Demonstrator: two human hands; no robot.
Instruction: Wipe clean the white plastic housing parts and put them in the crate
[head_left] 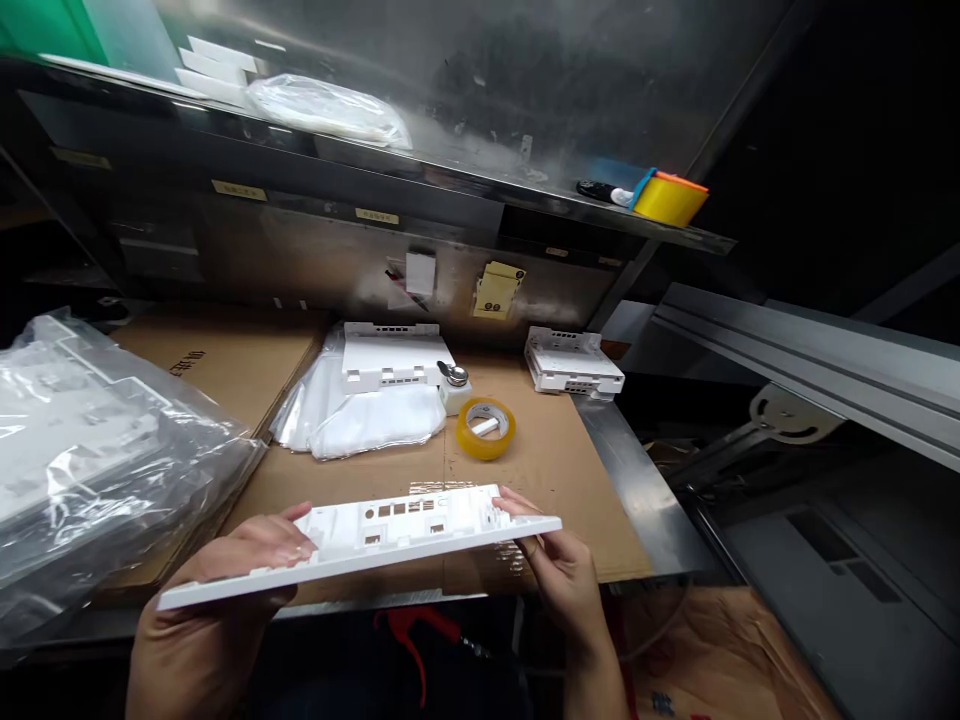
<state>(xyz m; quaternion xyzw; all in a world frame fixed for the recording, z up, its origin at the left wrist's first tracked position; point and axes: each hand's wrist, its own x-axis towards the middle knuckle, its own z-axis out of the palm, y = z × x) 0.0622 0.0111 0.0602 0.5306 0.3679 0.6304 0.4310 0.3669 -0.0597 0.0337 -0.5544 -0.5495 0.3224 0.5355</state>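
Observation:
A white plastic housing (352, 535) with a row of port cut-outs is held up above the front of the workbench, tilted so its inner side shows. My left hand (217, 590) grips its left end, with the fingers over the top and the palm beneath. At the other end my right hand (559, 565) closes on the right side, its fingers partly hidden behind the part. Beyond the housing a roll of yellow tape (472, 447) lies on the cardboard (544, 470). Below the bench edge, a red air blow gun (420, 625) is partly visible.
Plastic-wrapped parts (82, 430) are piled at the left. White housings (397, 360) stand at the back beside clear bags (375, 420), and more housings (574, 365) stand at back right. A metal shelf (465, 180) overhangs the back; an aluminium rail (810, 360) runs along the right.

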